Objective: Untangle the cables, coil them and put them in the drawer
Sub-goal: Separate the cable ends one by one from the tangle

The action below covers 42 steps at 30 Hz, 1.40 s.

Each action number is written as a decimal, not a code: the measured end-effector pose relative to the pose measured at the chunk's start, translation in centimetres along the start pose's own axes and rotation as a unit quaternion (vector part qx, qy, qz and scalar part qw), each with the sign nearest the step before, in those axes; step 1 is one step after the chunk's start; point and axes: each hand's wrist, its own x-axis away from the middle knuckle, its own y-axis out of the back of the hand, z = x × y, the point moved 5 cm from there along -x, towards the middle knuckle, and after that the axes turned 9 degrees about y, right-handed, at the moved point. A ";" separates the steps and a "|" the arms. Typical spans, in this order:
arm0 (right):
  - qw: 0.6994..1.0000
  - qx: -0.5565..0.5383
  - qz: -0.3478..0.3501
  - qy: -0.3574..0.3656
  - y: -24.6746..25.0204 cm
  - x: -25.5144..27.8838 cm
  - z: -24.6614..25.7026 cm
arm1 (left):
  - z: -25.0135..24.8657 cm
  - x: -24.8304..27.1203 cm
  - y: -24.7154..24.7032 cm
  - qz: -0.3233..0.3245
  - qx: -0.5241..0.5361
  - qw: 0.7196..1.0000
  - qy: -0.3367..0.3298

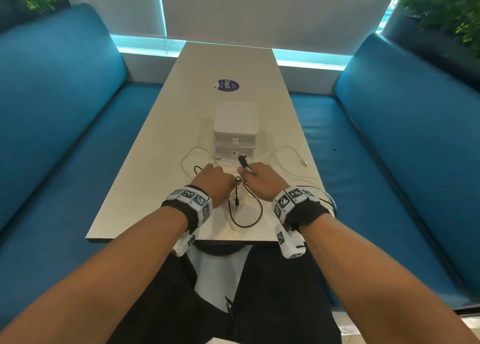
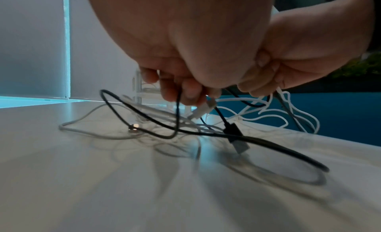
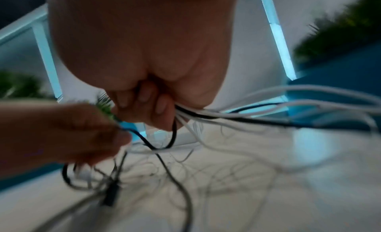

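A tangle of black cable [image 1: 249, 214] and white cables [image 1: 288, 156] lies on the white table [image 1: 145, 188] in front of a small white drawer unit [image 1: 235, 130]. My left hand [image 1: 213, 177] pinches a black cable [image 2: 177, 115] and a white plug [image 2: 203, 111] just above the tabletop. My right hand [image 1: 262, 177] grips a bunch of white and black cables [image 3: 216, 116], with a black plug [image 1: 243, 160] sticking up past its fingers. A black USB plug [image 2: 235, 134] hangs between the hands. Both drawers look closed.
A purple round sticker [image 1: 228, 85] sits on the table beyond the drawer unit. Blue padded benches [image 1: 65, 136] run along both sides. A white cable end with a metal plug [image 1: 304, 163] lies near the table's right edge. Plants [image 1: 446, 11] stand in the far corners.
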 end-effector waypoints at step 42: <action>0.983 -0.136 -0.124 0.017 4.7 -1.5 -1.5 | 1.7 -1.4 2.6 0.003 0.116 0.992 0.045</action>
